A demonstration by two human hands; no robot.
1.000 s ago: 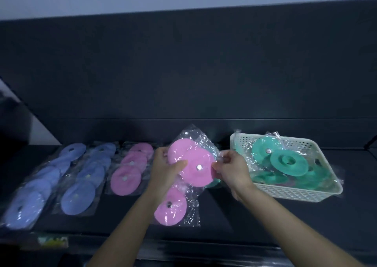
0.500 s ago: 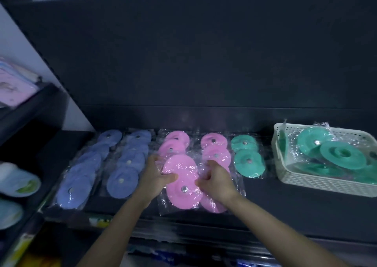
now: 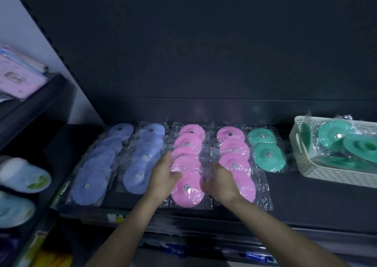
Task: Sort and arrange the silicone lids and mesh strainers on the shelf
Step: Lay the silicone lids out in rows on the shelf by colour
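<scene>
**Hands flank the nearest pink lid at the shelf's front edge**

Head view: the dark shelf (image 3: 306, 197) carries wrapped lids in overlapping rows that run from its near edge to the back panel (image 3: 204, 42). From left to right there are two blue rows (image 3: 95, 172), the left pink row (image 3: 189, 140), the right pink row (image 3: 234, 150) and a green pair (image 3: 267, 154). The rows lie just beside one another, wrap touching wrap.

Bare shelf opens near the green pair and between that pair and the white basket (image 3: 326, 177) at the far right. A narrower bare strip lies left of the blue rows.

The nearest pink lid (image 3: 187, 193) lies flat at the front of the left pink row, close to the shelf's near edge. The left hand (image 3: 163, 177) lies along its left side, fingers stretched and relaxed, thumb resting on the wrap. The right hand (image 3: 222, 183) sits at the lid's right edge over the right pink row. Its fingers are curled and blurred, and I cannot tell whether they pinch the wrap.

The basket holds a loose heap of wrapped green lids (image 3: 334, 136), some tilted against each other.
</scene>
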